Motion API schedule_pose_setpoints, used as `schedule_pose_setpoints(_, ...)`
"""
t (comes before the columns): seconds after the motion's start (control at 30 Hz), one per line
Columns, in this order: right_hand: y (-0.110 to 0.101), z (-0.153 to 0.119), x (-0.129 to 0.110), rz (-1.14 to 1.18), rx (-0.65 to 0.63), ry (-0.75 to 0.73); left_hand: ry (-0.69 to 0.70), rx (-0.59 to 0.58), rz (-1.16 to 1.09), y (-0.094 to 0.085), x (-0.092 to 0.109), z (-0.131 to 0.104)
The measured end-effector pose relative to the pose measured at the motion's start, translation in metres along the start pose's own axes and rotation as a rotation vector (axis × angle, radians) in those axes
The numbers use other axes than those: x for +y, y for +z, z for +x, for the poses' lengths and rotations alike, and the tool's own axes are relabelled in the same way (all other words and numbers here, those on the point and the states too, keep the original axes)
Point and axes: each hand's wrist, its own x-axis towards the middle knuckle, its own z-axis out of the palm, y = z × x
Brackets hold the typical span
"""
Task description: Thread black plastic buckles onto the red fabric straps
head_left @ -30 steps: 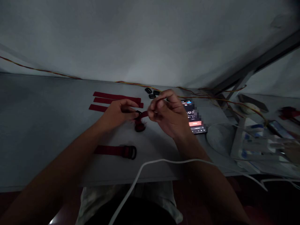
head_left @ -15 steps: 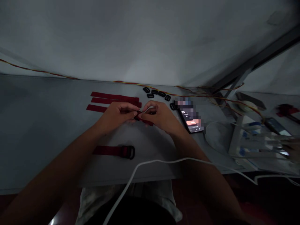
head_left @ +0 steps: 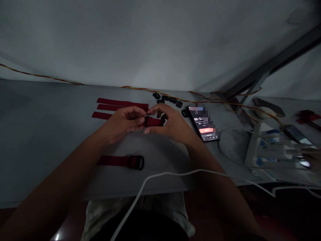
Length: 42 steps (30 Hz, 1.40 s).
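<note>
Red strap (head_left: 155, 122) meets dark buckle (head_left: 147, 121)

We have the strap running crosswise over the table (head_left: 62, 124), its left end at the buckle. Our left hand (head_left: 122, 122) is pinched on the buckle and the strap end there, thumb against fingers. Our right hand (head_left: 173, 125) arches round the strap, forefinger above and thumb below; whether it presses on the webbing or merely frames it, we cannot tell.

We judge the step in hand to be working the strap at the buckle, and the next move to call for a steady left pinch while the right fingers draw the webbing flat. Nearer us lies a buckled strap (head_left: 114, 161); beyond our hands are three flat straps (head_left: 110, 107) and loose black buckles (head_left: 173, 100).

The light is dim, and the strap's path through the buckle is probably behind our left thumb, too small to follow. Our left forearm (head_left: 75, 164) covers the buckled strap's left end, our right hand partly hides one loose buckle, and pixelation blots out part of the phone (head_left: 200, 124)
</note>
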Motion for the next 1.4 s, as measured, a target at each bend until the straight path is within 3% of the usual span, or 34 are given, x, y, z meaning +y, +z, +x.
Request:
schedule_pose_setpoints(0.1,0.007,-0.001,0.003,-0.078,0.039,-0.143,0.009,-0.005,-0.092,0.000,0.003,0.000)
schedule_pose_setpoints(0.27,0.016,-0.003,0.005,-0.140,0.135,-0.188,0.017,-0.002,-0.048,-0.003,0.010,-0.001)
schedule_pose_setpoints(0.47,0.006,-0.001,0.013,0.118,0.133,-0.099,0.126,0.147,0.518,-0.035,0.031,-0.006)
schedule_pose_setpoints(0.6,0.002,0.000,0.018,0.137,0.091,-0.045,0.014,0.032,0.981,-0.053,0.048,-0.015)
schedule_pose_setpoints(0.7,0.008,-0.002,0.015,0.079,0.007,-0.030,0.054,-0.029,1.201,-0.047,0.053,-0.022)
schedule_pose_setpoints(0.83,0.010,-0.005,0.007,-0.155,-0.189,-0.049,0.160,-0.084,1.144,-0.026,0.038,-0.019)
schedule_pose_setpoints(0.93,-0.006,-0.006,0.002,-0.390,-0.218,-0.037,0.202,-0.183,1.196,-0.016,0.021,-0.012)
schedule_pose_setpoints(1.07,-0.032,-0.007,0.004,-0.586,-0.198,0.161,0.255,-0.268,1.315,-0.013,0.012,-0.009)
schedule_pose_setpoints(1.2,-0.033,-0.007,0.009,-0.473,-0.306,0.229,0.303,-0.344,1.371,-0.011,0.015,-0.012)
schedule_pose_setpoints(1.4,-0.023,-0.003,0.010,-0.115,-0.285,0.190,0.473,-0.270,1.319,-0.011,0.013,-0.008)
